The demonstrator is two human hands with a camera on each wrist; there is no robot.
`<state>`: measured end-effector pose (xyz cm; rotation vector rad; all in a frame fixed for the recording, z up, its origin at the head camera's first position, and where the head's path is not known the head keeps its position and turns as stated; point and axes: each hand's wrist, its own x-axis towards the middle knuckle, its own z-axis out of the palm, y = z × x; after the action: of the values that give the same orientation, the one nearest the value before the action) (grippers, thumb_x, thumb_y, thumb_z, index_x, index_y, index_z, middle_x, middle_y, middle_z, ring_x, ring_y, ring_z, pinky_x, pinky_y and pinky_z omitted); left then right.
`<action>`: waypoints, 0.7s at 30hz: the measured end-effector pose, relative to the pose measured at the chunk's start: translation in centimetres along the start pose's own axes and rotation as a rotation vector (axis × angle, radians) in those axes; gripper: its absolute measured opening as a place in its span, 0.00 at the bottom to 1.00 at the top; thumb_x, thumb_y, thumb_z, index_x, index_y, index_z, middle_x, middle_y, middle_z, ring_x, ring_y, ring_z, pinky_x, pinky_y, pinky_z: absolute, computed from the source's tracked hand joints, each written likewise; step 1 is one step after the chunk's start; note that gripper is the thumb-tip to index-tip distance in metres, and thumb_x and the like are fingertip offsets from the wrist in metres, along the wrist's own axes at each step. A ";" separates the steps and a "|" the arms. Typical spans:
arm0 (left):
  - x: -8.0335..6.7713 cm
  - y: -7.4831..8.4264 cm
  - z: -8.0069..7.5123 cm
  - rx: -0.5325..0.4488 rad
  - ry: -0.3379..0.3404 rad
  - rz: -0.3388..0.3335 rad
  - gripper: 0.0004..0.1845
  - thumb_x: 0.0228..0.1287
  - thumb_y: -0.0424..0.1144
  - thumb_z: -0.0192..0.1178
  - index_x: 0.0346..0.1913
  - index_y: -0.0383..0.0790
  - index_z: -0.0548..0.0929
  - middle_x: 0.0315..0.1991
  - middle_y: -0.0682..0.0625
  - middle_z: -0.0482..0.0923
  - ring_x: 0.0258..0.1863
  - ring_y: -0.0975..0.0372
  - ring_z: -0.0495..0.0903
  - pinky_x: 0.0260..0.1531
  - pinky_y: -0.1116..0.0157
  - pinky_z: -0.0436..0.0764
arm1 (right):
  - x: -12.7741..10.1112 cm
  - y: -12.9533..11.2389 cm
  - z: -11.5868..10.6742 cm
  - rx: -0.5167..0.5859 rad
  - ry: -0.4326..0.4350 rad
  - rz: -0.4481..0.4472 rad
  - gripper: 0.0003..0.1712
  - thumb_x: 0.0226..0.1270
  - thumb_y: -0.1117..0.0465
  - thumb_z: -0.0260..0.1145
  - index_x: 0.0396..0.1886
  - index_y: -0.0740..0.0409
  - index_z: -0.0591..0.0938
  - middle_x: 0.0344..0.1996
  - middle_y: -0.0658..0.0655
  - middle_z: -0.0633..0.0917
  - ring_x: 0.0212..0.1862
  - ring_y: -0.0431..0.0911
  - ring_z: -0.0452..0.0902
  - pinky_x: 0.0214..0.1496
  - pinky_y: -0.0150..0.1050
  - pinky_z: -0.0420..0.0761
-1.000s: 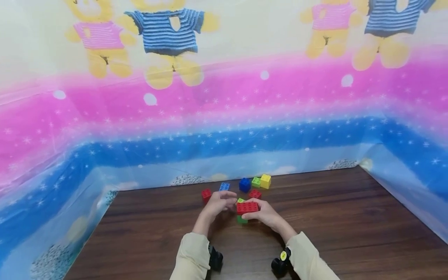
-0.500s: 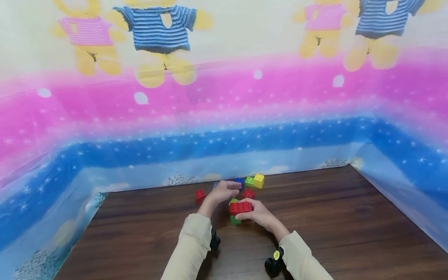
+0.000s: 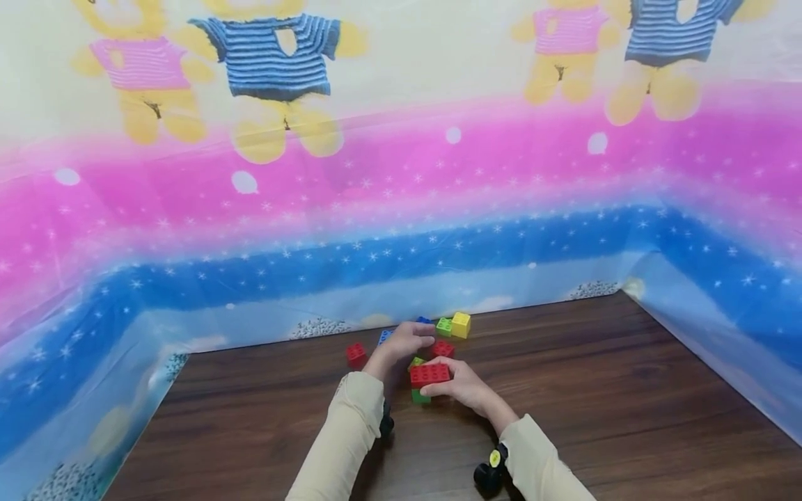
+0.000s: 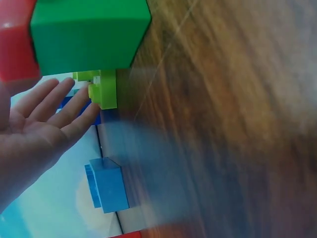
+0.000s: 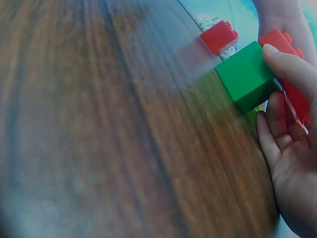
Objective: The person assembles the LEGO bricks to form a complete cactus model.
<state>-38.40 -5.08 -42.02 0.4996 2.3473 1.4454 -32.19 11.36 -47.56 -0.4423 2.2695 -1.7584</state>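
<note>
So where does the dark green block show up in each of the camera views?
Head: the green block sits low in the middle, under the long red block that the right hand grips.
Left wrist: the green block fills the top left corner.
Right wrist: it is at upper right, under the thumb.
Shared landmark: the long red block touching it.

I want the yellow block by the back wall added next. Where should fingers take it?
Pinch the yellow block front to back, coming from above. It looks upright with studs on top; the light green block touches its left side, so a side-to-side pinch is probably blocked.
</note>
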 end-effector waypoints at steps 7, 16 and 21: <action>1.5 0.0 0.0 0.055 0.003 0.061 0.23 0.74 0.35 0.48 0.68 0.30 0.68 0.67 0.36 0.71 0.68 0.46 0.69 0.67 0.48 0.68 | 0.0 0.0 -0.2 -0.001 0.037 -0.016 0.26 0.60 0.56 0.72 0.56 0.60 0.77 0.46 0.56 0.86 0.44 0.42 0.79 0.51 0.36 0.79; 2.4 -0.4 -0.8 0.147 -0.011 0.095 0.25 0.72 0.34 0.51 0.69 0.30 0.67 0.66 0.36 0.72 0.67 0.47 0.71 0.66 0.50 0.70 | 0.1 0.4 -0.2 -0.012 0.026 -0.027 0.27 0.60 0.55 0.72 0.56 0.60 0.77 0.46 0.56 0.86 0.43 0.42 0.79 0.50 0.36 0.79; 2.6 -1.0 -1.1 0.137 -0.004 0.119 0.25 0.71 0.34 0.54 0.69 0.32 0.68 0.65 0.36 0.73 0.65 0.46 0.72 0.64 0.49 0.73 | 0.2 0.5 0.1 -0.023 0.001 -0.011 0.27 0.59 0.54 0.72 0.56 0.58 0.77 0.46 0.55 0.85 0.44 0.42 0.78 0.51 0.36 0.79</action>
<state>-41.31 -5.14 -42.74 0.6880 2.4620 1.3371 -32.38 11.34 -48.03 -0.4584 2.2942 -1.7402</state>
